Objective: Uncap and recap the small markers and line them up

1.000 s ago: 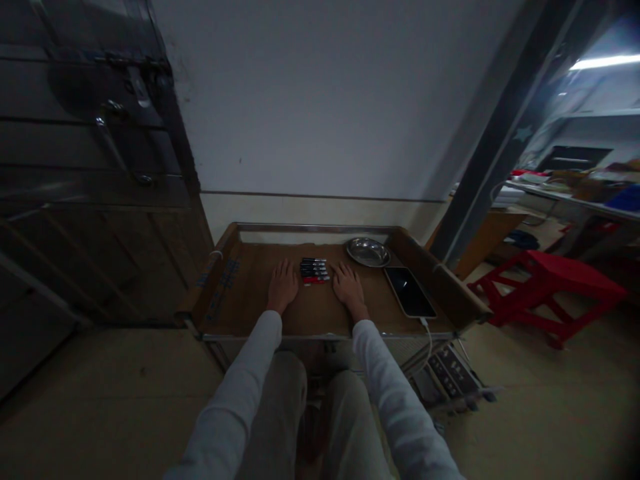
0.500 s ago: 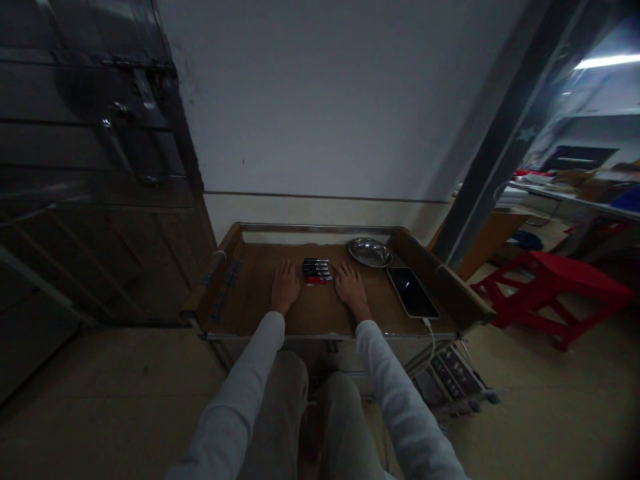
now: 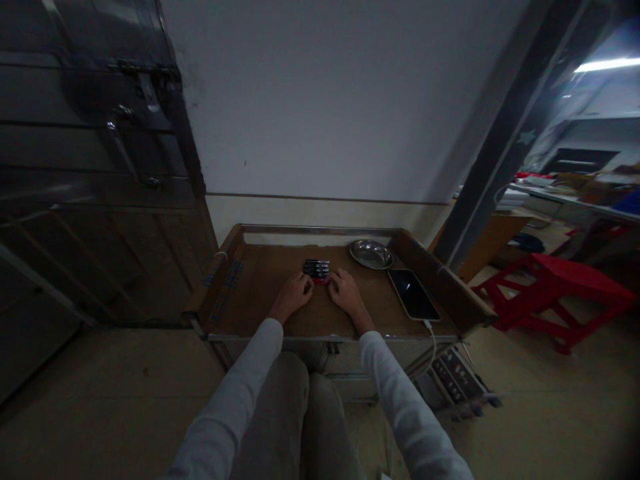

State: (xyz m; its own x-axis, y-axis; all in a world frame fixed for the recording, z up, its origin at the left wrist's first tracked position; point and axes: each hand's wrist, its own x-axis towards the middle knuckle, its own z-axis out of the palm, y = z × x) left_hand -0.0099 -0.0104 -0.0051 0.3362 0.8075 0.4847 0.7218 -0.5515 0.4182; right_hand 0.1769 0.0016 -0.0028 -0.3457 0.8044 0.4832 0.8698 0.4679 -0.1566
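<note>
Several black markers (image 3: 317, 267) lie side by side in a small stack of rows on the brown tabletop (image 3: 260, 293). At their near side is a red marker (image 3: 319, 282), lying crosswise. The curled fingertips of my left hand (image 3: 295, 293) close on its left end. My right hand (image 3: 344, 291) pinches in at its right end, with the fingers bent. Both ends of the red marker are partly covered by my fingers.
A round steel dish (image 3: 371, 254) stands at the back right. In front of it lies a phone (image 3: 413, 294) with a white cable (image 3: 431, 340) hanging over the front edge. Raised sides flank the tabletop. A red stool (image 3: 555, 293) is to the right.
Both hands lay flat beside the markers before. They have moved nearer and inward, and their fingers have curled onto the red marker's ends.
</note>
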